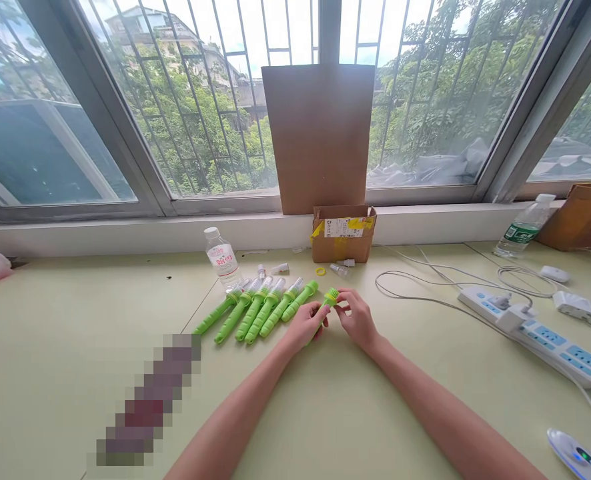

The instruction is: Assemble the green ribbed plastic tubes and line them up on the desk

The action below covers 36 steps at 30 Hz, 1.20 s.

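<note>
A pale counter (360, 420) beneath barred windows (200, 113), which rise behind a small cardboard box (343, 248), marks what appears to be a simple workroom. Left of the box lie 6 similar green handles (250, 316) in a row; to its right, a white-and-blue power strip (549, 335). 2 water bottles (224, 262) flank the box.

A clear bottle with a white cap (224, 261) stands on the pale green counter (50, 320). On the right, a green-labelled bottle (523, 228) stands beside a brown carton (583, 217). In front of them, a white power strip (535, 337) with blue socket faces carries a white adapter (514, 319); a pale cable (425, 298) loops nearby. Behind, barred windows (195, 100) show leafy trees (440, 87) and a building (163, 33).
</note>
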Tool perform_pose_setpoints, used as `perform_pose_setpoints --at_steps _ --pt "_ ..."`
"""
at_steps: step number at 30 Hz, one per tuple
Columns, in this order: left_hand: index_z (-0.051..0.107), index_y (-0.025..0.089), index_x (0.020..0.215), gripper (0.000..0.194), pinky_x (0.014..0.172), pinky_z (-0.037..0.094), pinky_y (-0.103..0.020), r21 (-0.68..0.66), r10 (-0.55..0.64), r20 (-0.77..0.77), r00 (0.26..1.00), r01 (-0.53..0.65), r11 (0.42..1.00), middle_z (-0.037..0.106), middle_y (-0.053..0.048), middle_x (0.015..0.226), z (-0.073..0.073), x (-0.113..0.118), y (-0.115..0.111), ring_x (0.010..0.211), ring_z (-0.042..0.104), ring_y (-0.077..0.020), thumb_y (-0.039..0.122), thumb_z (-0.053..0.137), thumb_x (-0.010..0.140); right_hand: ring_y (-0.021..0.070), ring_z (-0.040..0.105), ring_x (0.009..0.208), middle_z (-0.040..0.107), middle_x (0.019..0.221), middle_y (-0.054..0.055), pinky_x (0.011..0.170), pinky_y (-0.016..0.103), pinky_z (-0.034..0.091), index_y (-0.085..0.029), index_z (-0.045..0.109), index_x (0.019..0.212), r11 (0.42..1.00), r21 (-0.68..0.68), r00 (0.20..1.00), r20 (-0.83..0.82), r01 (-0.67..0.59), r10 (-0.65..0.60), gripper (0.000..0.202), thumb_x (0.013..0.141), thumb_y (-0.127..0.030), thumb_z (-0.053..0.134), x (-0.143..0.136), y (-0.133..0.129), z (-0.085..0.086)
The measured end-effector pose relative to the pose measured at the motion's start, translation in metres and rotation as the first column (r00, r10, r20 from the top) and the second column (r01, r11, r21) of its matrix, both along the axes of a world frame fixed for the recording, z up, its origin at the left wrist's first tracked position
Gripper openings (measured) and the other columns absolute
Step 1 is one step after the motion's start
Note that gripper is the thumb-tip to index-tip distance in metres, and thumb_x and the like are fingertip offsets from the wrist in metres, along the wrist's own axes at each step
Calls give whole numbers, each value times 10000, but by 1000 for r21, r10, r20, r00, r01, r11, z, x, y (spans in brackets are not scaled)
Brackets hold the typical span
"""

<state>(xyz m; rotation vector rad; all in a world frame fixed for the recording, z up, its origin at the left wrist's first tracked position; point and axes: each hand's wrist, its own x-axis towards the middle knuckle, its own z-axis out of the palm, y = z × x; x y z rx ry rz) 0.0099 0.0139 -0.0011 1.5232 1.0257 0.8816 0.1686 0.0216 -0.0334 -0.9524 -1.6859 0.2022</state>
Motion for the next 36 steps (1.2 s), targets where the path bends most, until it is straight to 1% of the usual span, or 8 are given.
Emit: perform_pose_setpoints --at_steps 4,6,9,11,14,16,30,36 --pt "469 201 797 321 323 274 -190 -16 30 -2 1000 -30 999 505 70 516 -1 0 -1 336 392 -61 490 604 752 174 625 828 585 1007 76 570 296 603 -214 541 856 1000 -8 1000 -11 -1 1 21 852 -230 529 -1 -1 1" --pt "430 212 832 356 318 262 -185 -34 48 13 999 -47 998 526 79 516 -2 0 -1 318 380 -59 456 661 711 171 624 823 584 1005 73 568 295 604 -213 551 833 1000 -3 1000 -7 3 -3 43 859 -235 524 -1 -1 1" --pt "398 212 796 363 320 277 -180 -39 49 33 998 -48 998 590 50 558 -2 0 -2 324 421 -67 437 668 706 163 627 809 584 998 70 584 296 604 -205 556 766 1000 13 1000 12 -2 2 114 866 -229 507 -1 -2 1" --pt "404 204 764 346 333 320 -184 -43 47 42 998 -45 998 616 26 584 -1 1 -2 354 478 -85 434 658 714 158 627 798 585 995 69 597 297 602 -204 553 759 1000 22 1000 14 -14 14 110 859 -218 510 -1 -3 1" --pt "429 190 736 340 365 383 -199 -56 61 73 995 -56 997 632 2 627 1 1 -2 411 542 -107 438 661 713 149 619 767 583 985 62 588 291 596 -214 545 841 999 20 1000 -12 -25 25 20 838 -198 533 -3 -5 3" --pt "449 183 732 337 380 402 -203 -55 66 99 993 -61 997 629 -2 639 2 1 -2 435 556 -111 445 660 716 145 614 755 582 982 55 577 287 593 -228 533 910 999 10 999 -20 -38 38 87 831 -190 539 -4 -6 4" --pt "451 184 716 360 389 410 -203 -56 66 148 987 -58 997 620 3 642 1 1 -2 462 570 -114 477 660 707 139 621 746 575 1017 49 573 287 580 -245 490 1006 996 -56 997 -58 -63 59 211 815 -175 544 -7 -9 5" --pt "470 180 720 369 404 416 -209 -60 71 124 990 -64 996 634 -13 662 2 2 -3 481 577 -118 504 645 704 140 624 749 581 983 42 567 277 576 -242 512 982 998 -41 996 -70 -50 47 161 833 -182 526 -6 -9 7"
